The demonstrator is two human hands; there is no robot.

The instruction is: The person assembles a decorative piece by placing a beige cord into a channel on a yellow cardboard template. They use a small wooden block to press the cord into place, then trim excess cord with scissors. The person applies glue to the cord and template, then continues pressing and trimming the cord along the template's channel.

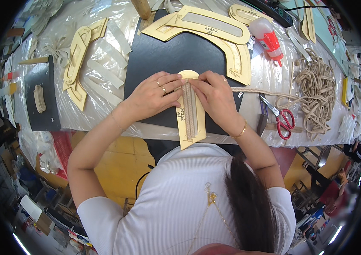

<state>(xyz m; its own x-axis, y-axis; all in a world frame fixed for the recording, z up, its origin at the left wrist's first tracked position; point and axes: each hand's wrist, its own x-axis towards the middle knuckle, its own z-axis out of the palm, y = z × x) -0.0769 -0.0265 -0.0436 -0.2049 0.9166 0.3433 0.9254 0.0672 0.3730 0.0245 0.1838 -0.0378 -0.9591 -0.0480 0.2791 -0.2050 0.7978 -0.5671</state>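
A cream template (184, 138) with a long slot lies in front of me, rounded at its far end and pointed at the near end. Rows of beige cord (191, 117) run lengthwise inside the slot. My left hand (159, 92) is closed, its fingertips pinching the cord at the slot's far end and its thumb by the template's left edge. Opposite it, my right hand (216, 95) pinches the cord there too, thumb and index finger together. From behind the right hand a loose length of cord (252, 90) leads off to the right. The fingertips partly cover the cord's bend.
Beneath the template is a black board (163, 55). More cream templates (214, 25) lie beyond it, others (78, 63) at left. A red-labelled bottle (267, 42), red-handled scissors (283, 121) and a tangled cord heap (316, 91) are at right. A small coiled piece (39, 98) rests far left.
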